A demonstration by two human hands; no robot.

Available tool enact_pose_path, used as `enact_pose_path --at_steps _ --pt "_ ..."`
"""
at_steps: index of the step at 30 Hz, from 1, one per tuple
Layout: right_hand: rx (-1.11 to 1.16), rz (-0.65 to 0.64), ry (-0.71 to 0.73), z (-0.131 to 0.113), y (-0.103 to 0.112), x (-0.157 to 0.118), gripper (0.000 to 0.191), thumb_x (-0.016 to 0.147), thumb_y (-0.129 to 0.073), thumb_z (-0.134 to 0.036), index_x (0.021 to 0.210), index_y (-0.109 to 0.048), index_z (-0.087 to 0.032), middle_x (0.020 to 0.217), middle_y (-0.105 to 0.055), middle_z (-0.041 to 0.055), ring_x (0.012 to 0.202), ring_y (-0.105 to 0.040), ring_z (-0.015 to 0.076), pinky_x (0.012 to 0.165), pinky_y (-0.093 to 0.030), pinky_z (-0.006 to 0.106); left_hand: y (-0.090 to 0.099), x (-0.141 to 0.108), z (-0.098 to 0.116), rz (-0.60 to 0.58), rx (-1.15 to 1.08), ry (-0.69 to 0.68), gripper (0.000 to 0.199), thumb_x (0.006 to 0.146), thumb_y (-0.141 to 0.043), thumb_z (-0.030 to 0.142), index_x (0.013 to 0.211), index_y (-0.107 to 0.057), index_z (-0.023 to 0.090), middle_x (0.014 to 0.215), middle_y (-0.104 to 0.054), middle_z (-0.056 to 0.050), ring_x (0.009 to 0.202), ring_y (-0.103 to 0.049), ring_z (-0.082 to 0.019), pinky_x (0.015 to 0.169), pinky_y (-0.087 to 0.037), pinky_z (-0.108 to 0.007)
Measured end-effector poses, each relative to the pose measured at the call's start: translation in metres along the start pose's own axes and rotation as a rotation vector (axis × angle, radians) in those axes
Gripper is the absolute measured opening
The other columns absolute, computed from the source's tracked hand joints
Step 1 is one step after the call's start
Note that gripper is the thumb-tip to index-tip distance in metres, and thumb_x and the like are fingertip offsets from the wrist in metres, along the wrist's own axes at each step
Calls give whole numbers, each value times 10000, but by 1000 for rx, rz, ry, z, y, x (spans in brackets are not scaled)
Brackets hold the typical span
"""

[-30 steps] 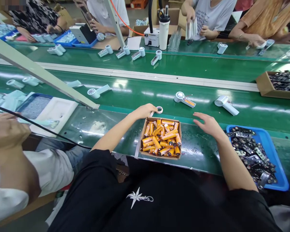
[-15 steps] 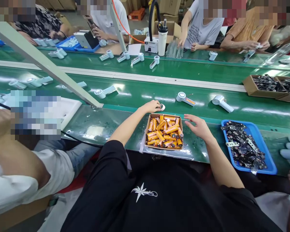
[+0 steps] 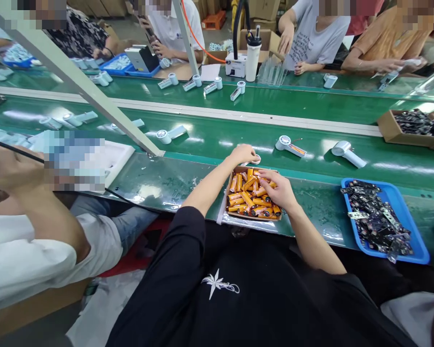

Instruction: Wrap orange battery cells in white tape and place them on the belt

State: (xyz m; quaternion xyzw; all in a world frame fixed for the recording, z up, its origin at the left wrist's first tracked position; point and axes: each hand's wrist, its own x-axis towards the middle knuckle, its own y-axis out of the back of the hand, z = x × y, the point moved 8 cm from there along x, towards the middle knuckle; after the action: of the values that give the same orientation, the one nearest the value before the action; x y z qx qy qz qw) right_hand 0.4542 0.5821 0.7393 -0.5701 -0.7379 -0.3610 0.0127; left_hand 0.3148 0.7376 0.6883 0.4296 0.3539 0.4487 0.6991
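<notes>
A cardboard box (image 3: pixel 225 212) full of orange battery cells (image 3: pixel 246 198) stands at the near edge of the bench in front of me. Behind its back edge my left hand (image 3: pixel 243 154) has its fingers curled down at a small white ring-shaped object (image 3: pixel 256 159); whether it grips the ring I cannot make out. My right hand (image 3: pixel 276 187) is over the right part of the box, fingers apart and touching the cells. Any cell under its fingertips is hidden.
Pale blue fan units (image 3: pixel 291 146) lie on the green belt (image 3: pixel 217 132) ahead. A blue tray (image 3: pixel 412 226) of dark circuit parts is at right. A slanted metal post (image 3: pixel 108 108) rises at left, near a white tray (image 3: pixel 123 156). People sit across and on both sides.
My right hand has moved left from beside the box onto the cells. My left hand stays near the white ring. The whole view has shifted, with the scene further right.
</notes>
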Motion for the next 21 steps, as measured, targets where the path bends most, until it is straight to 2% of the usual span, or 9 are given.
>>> enact_pose_path --at_steps 3,5,7,9,11,13,15,18,21 --pt "-14 -3 -16 3 1 -5 202 1008 -586 -362 1095 -755 -294 1272 -772 58 1220 -719 264 1113 -564 509 0 19 30 -51 43 -9 309 726 -823 434 843 -848 149 915 -790 -171 946 -719 -311 854 -519 -366" --pt "-16 14 -43 9 10 -15 197 1009 -583 -365 1083 -755 -307 1273 -770 51 1230 -712 267 1131 -552 522 12 15 41 -40 44 -32 281 819 -734 400 864 -835 142 947 -778 -164 957 -706 -289 870 -510 -360" --pt "16 84 -86 16 26 -29 196 1013 -581 -374 1102 -747 -318 1288 -759 53 1270 -688 275 1126 -556 532 36 -8 48 55 -89 -104 341 924 -614 424 934 -816 149 974 -750 -130 922 -677 -241 864 -503 -347" --pt "105 180 -142 19 41 -44 258 1004 -611 -407 1232 -705 -332 1402 -697 71 1313 -655 290 1052 -603 516 65 -52 49 200 -404 -229 373 946 -592 499 993 -782 182 980 -702 -89 879 -635 -206 849 -506 -348" --pt "254 187 -187 15 42 -53 499 979 -667 -460 1458 -564 -365 1593 -538 89 1275 -667 295 889 -662 441 80 -107 51 226 -757 -359 371 898 -664 593 938 -748 234 939 -646 -57 867 -607 -205 829 -521 -367" --pt "428 43 -193 -3 24 -53 769 945 -728 -508 1613 -357 -417 1721 -349 83 1156 -707 263 716 -659 347 80 -163 59 153 -997 -453 375 823 -753 625 835 -733 251 904 -608 -60 864 -609 -227 807 -539 -403" --pt "577 -145 -176 -30 -1 -50 888 923 -768 -523 1655 -273 -430 1717 -354 82 1031 -728 218 598 -610 280 76 -210 68 116 -1136 -500 329 811 -783 582 798 -744 255 869 -601 -74 875 -625 -254 812 -553 -443" --pt "676 -330 -90 -72 -29 -43 562 972 -744 -448 1495 -567 -344 1309 -727 60 844 -731 162 600 -567 238 77 -258 71 180 -1292 -506 266 815 -793 513 789 -752 252 813 -572 -73 775 -617 -235 702 -553 -412" --pt "717 -469 80 -106 -41 -42 139 1019 -699 -320 1120 -781 -272 806 -773 -8 698 -726 139 670 -568 231 89 -292 53 391 -1468 -489 338 753 -857 542 735 -699 243 767 -471 -30 643 -520 -160 529 -455 -309"
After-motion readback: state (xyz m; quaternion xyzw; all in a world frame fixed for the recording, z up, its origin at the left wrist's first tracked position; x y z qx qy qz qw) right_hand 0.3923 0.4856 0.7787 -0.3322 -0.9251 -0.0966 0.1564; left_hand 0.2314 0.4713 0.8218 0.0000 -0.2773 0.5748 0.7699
